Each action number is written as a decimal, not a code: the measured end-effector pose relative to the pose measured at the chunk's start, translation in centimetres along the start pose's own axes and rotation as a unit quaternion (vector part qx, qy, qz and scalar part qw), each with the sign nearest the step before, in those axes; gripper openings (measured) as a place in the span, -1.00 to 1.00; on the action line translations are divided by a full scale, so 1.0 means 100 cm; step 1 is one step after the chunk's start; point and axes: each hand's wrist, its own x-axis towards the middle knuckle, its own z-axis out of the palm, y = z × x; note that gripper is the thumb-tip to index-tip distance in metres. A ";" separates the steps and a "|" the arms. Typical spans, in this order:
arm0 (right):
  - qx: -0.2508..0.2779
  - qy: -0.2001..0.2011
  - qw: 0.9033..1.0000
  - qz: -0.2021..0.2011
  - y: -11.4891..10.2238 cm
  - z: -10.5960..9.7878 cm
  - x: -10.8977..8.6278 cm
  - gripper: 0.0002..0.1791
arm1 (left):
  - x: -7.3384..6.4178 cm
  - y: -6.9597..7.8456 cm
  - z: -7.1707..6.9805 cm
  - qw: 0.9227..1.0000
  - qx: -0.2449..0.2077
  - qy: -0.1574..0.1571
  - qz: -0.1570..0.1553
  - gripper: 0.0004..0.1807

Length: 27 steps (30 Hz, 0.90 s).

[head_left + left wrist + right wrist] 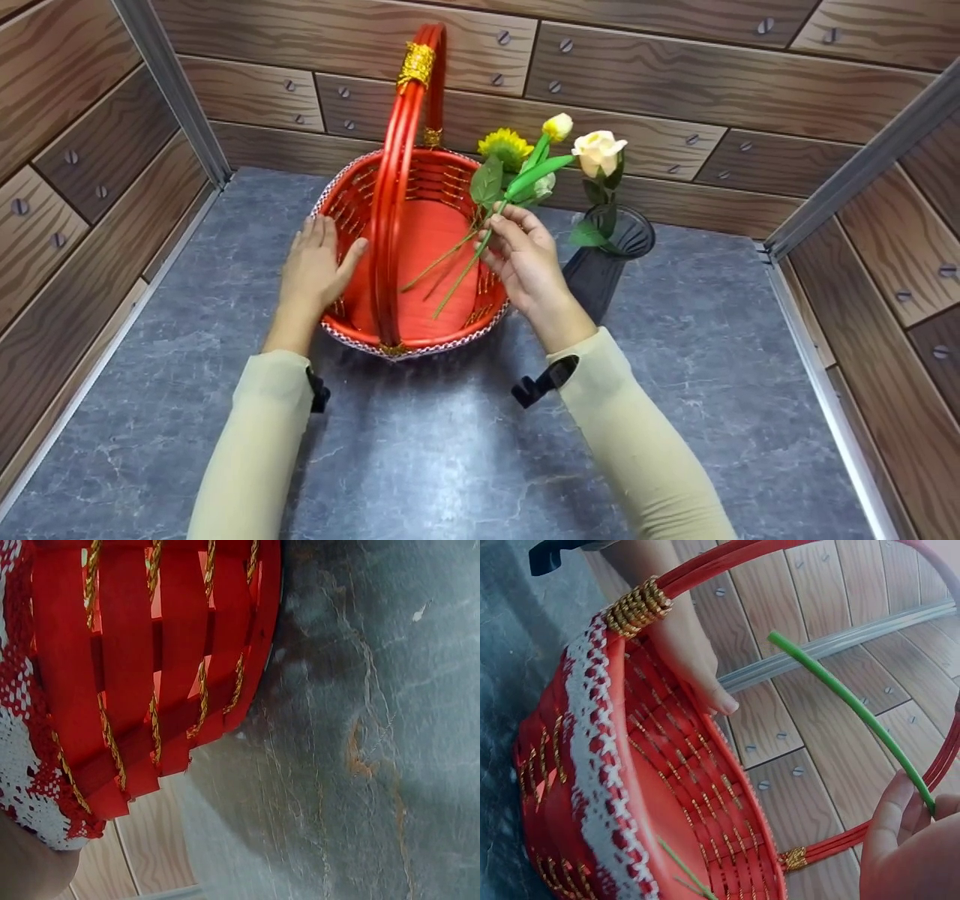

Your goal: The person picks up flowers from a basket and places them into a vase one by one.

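A red woven basket (442,315) with a tall arched handle (390,195) stands on the grey surface. My left hand (311,259) rests on its left rim, fingers straight and thumb spread over the inside. My right hand (525,262), above the right rim, pinches the green stem (847,697) of a tulip with a pale yellow bud (557,127). A sunflower (505,148) and a whitish flower (545,184) lean over the right rim, with thin stems reaching into the basket. Part of their stems is hidden behind the right hand.
Right of the basket stands a dark, see-through vase (596,277) holding a cream rose (599,154). The right forearm passes close in front of it. Wood-patterned walls (637,75) enclose the back and both sides. White-and-red lace trim (592,757) edges the basket rim.
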 end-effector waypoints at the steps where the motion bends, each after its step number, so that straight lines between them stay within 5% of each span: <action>1: 0.001 -0.002 1.000 0.000 -0.001 0.001 -0.001 -0.66 | 0.000 0.000 0.000 1.000 0.001 0.000 0.000 0.03; 14: 0.016 -0.041 0.999 -0.029 -0.024 0.015 -0.013 -0.81 | 0.000 0.000 0.000 1.000 0.001 0.005 0.003 0.02; 27: 0.037 -0.056 0.997 -0.027 -0.043 0.021 -0.020 -0.74 | -0.001 0.000 0.000 1.000 -0.004 0.001 0.000 0.04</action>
